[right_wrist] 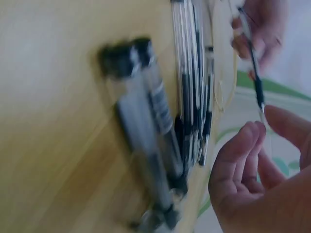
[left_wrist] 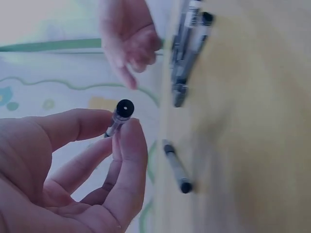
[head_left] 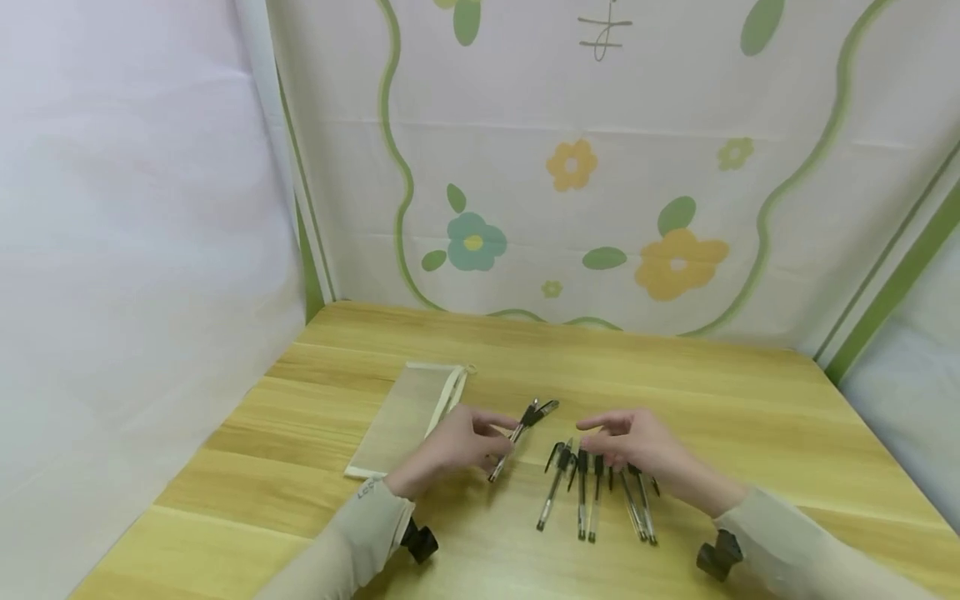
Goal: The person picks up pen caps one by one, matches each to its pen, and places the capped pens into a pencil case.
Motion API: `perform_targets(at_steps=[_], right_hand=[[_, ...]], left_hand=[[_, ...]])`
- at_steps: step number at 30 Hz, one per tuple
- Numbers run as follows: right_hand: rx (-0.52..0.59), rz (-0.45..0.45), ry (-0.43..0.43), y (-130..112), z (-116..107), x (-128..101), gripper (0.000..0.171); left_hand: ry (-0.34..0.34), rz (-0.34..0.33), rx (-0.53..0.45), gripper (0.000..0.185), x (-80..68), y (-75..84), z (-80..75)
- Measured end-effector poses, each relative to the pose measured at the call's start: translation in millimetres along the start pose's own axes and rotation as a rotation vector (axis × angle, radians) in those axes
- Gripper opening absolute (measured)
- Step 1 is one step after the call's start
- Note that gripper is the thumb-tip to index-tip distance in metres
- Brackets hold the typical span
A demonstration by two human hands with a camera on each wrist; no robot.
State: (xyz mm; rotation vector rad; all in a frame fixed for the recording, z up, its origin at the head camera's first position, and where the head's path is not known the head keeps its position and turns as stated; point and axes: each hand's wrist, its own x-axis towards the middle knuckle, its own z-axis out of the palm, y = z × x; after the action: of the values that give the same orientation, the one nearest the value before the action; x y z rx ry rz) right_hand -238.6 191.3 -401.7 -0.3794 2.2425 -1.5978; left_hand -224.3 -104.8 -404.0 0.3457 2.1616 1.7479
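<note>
My left hand (head_left: pixel 480 437) pinches a clear pen with a black cap (head_left: pixel 516 433) between thumb and fingers, just above the table; the left wrist view shows the pen's black end (left_wrist: pixel 123 109) at my fingertips. A second pen (left_wrist: pixel 177 167) lies on the wood close by. My right hand (head_left: pixel 611 437) hovers with relaxed fingers and holds nothing, over a row of several clear pens (head_left: pixel 592 496). The same pens (right_wrist: pixel 165 131) appear blurred in the right wrist view, beside my right hand (right_wrist: pixel 257 160). The left hand with its pen (right_wrist: pixel 253 58) shows at the top there.
A flat mesh zip pouch (head_left: pixel 408 417) lies on the wooden table (head_left: pixel 750 417), left of my left hand. Cloth backdrops with flower prints (head_left: pixel 570 167) close off the back and both sides. Black wrist camera mounts (head_left: pixel 718 557) sit near the front edge.
</note>
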Motion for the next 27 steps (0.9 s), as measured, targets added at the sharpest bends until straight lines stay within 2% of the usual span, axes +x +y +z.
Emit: perform_targets(at_steps=[4, 8, 17, 27], right_hand=[[-0.090, -0.017, 0.017, -9.3, 13.8, 4.5, 0.054], [-0.142, -0.007, 0.004, -8.4, 22.5, 9.6, 0.053], [-0.230, 0.014, 0.021, 4.5, 31.3, 18.3, 0.045], [-0.286, 0.014, 0.028, 1.3, 35.9, 28.2, 0.044]], left_hand=[[0.002, 0.036, -0.072, 0.032, 2.3, 10.2, -7.3], [-0.006, 0.030, -0.100, 0.030, 2.3, 17.3, -9.9], [-0.048, 0.027, -0.074, 0.029, 0.5, 23.6, -9.1], [-0.066, 0.029, -0.088, 0.029, -3.2, 28.1, -12.8]])
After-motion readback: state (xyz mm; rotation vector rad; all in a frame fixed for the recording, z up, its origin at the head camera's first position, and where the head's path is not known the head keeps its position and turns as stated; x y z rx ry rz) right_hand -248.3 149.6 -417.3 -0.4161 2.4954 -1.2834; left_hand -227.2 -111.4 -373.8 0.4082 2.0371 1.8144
